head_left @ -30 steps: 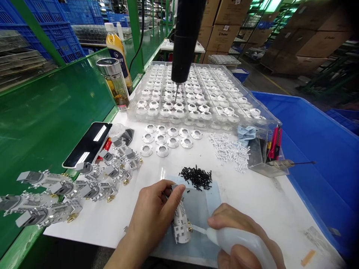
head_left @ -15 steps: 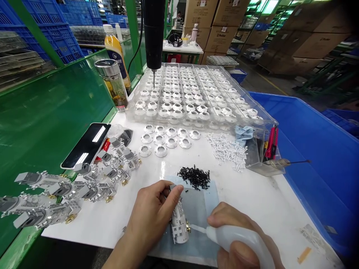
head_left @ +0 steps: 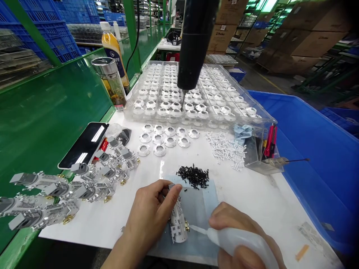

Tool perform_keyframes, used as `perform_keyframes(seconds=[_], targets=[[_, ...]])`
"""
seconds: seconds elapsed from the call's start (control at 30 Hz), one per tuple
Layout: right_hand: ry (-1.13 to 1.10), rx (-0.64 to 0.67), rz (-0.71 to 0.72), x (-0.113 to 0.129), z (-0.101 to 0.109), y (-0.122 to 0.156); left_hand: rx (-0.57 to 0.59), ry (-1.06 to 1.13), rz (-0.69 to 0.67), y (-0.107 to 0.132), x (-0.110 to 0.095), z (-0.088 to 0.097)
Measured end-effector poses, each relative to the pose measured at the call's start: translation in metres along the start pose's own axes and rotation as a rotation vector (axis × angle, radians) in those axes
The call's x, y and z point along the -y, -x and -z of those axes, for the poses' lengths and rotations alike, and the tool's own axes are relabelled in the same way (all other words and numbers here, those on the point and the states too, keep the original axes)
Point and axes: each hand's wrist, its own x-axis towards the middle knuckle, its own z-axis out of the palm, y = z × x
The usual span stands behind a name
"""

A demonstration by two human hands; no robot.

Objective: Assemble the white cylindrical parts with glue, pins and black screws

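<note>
My left hand [head_left: 150,218] is closed round a small white finned part [head_left: 178,224] with a brass tip, holding it upright on a translucent mat [head_left: 198,209]. My right hand [head_left: 238,239] grips a white squeeze bottle [head_left: 238,241] whose thin nozzle touches the part's brass end. A heap of black screws [head_left: 193,176] lies just beyond the mat. Above the table hangs a black electric screwdriver [head_left: 195,48], its bit over the clear tray.
Several white rings [head_left: 164,134] and a pile of white pins [head_left: 227,149] lie mid-table. A clear tray of parts [head_left: 190,93] stands behind. Finished finned parts [head_left: 70,190], a phone [head_left: 84,145] and two bottles [head_left: 110,80] are left; a blue bin [head_left: 314,149] is right.
The hanging screwdriver has swung from left back to the right over the tray. Both hands stay on the part and the bottle; the view has shifted slightly.
</note>
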Motion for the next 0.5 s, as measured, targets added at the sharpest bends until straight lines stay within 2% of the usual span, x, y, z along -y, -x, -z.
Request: perform_keyframes(seconds=[0.07, 0.2, 0.33, 0.5], targets=[[-0.092, -0.011, 0.009, 0.006, 0.003, -0.010, 0.002, 0.005, 0.000, 0.001, 0.000, 0.000], [-0.095, -0.114, -0.141, 0.015, 0.008, -0.016, 0.007, 0.003, 0.008, 0.001, 0.000, 0.000], [-0.092, 0.098, 0.005, 0.010, 0.010, -0.009, -0.003, -0.002, 0.009, 0.001, -0.002, -0.001], [-0.042, 0.041, 0.031, 0.009, 0.002, -0.008, -0.007, 0.008, 0.002, 0.000, -0.001, -0.001]])
